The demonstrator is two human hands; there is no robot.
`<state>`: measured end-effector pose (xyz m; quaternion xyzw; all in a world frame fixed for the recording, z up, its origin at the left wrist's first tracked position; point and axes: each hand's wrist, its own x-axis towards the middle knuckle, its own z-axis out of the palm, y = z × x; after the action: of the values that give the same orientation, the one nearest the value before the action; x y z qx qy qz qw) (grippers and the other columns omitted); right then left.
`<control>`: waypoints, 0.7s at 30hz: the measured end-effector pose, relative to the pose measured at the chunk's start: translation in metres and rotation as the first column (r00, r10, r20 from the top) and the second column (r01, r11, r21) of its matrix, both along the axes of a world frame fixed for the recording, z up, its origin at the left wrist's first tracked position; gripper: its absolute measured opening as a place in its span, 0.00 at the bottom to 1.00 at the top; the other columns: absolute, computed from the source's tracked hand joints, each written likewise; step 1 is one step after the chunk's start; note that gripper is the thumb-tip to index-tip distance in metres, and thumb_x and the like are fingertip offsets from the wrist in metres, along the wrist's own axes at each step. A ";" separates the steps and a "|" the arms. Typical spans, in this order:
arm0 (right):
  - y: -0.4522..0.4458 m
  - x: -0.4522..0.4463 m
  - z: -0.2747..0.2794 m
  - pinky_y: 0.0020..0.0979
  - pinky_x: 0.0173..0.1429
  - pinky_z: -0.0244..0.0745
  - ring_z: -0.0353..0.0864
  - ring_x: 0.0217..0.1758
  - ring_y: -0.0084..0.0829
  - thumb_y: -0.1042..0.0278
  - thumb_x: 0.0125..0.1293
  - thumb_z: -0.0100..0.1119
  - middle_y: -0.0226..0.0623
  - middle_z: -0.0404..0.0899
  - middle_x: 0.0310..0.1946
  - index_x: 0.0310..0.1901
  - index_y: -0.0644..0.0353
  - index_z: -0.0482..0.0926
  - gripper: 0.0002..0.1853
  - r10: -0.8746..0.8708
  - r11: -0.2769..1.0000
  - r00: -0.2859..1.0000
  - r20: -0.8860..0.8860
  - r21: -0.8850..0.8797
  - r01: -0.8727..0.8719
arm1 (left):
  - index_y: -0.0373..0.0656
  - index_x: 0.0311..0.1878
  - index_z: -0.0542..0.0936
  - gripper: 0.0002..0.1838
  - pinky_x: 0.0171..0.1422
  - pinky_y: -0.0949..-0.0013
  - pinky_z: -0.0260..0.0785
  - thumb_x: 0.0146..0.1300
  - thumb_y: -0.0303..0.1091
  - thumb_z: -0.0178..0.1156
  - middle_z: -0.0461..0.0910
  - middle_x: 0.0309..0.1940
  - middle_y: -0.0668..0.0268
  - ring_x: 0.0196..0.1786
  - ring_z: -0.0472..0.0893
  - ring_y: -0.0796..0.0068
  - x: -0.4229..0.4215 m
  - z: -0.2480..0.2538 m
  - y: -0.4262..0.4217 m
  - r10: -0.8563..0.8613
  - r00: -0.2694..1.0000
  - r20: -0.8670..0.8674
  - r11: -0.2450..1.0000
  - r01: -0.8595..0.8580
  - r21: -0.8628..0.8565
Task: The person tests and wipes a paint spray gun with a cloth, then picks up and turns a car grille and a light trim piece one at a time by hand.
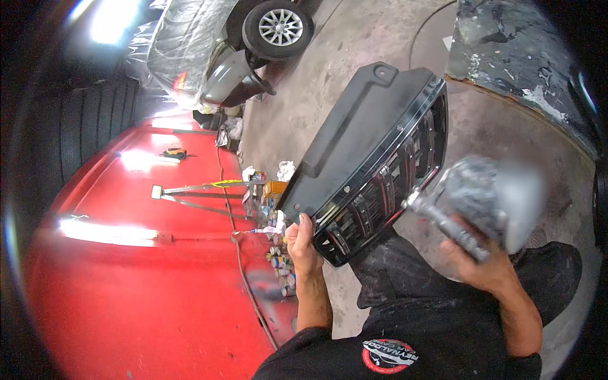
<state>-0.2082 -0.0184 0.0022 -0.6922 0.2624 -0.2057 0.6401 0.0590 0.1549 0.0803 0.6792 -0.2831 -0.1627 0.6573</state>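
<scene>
A black car grille panel [370, 164] is tilted across the middle of the view, its slatted side facing right. At its lower left corner my left hand [303, 244] grips the edge, thumb on top. My right hand [478, 263] is wrapped round the handle of a metallic spray gun [453, 228], whose front end is close to the slatted side. A whitish cup or bag [487, 190] on the gun is blurred by motion.
A red wall [158, 297] fills the left. Small cans and bottles [282, 263] line its base beside a work-light stand [190, 191]. A partly covered car with a silver wheel [280, 26] is at the top. A paint-stained board [525, 57] lies upper right.
</scene>
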 end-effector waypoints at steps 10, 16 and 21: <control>-0.021 0.008 -0.012 0.36 0.58 0.66 0.75 0.54 0.42 0.50 0.63 0.55 0.49 0.77 0.47 0.52 0.64 0.75 0.25 -0.325 0.942 0.945 -0.045 0.073 0.327 | 0.43 0.22 0.75 0.16 0.32 0.76 0.67 0.68 0.33 0.50 0.78 0.25 0.68 0.25 0.75 0.83 -0.010 0.010 -0.010 0.102 0.995 -0.006 0.994 -0.102 -0.043; -0.017 0.013 -0.009 0.36 0.59 0.66 0.75 0.54 0.45 0.53 0.60 0.59 0.49 0.78 0.47 0.49 0.59 0.78 0.21 -0.089 0.995 0.990 0.106 0.054 0.084 | 0.28 0.45 0.74 0.19 0.43 0.61 0.78 0.68 0.39 0.47 0.80 0.38 0.52 0.37 0.83 0.61 -0.009 0.015 -0.012 0.032 0.999 -0.010 0.997 -0.032 -0.074; -0.022 0.018 -0.023 0.35 0.58 0.66 0.75 0.53 0.44 0.54 0.61 0.58 0.49 0.77 0.48 0.51 0.62 0.77 0.22 -0.186 0.979 0.982 0.033 0.084 0.183 | 0.32 0.35 0.75 0.14 0.40 0.58 0.79 0.68 0.35 0.49 0.81 0.35 0.50 0.33 0.83 0.59 -0.014 0.018 -0.013 0.061 0.998 -0.001 0.993 -0.061 -0.103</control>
<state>-0.1897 -0.0409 -0.0206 -0.6341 0.3208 -0.2674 0.6508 0.0448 0.1423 0.0979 0.6529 -0.2709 -0.1271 0.6959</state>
